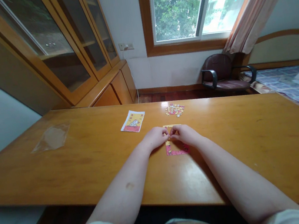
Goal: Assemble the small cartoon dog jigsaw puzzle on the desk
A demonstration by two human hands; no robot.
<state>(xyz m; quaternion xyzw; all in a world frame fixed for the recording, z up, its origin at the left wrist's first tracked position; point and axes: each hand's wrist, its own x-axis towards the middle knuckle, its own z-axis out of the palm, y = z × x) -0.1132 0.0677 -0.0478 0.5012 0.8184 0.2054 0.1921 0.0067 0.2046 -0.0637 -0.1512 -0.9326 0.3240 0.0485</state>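
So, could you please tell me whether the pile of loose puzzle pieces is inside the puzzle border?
No, the pile of loose puzzle pieces lies on the table, beyond the far side of the puzzle border.

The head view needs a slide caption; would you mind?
Left hand and right hand at a jigsaw border, loose pieces beyond.

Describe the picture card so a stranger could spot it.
Find the wooden table, then its far side beyond the left hand. The card lies flat there, left of the loose puzzle pieces. Unlike that heap, it is one whole yellow-and-pink sheet with a white border.
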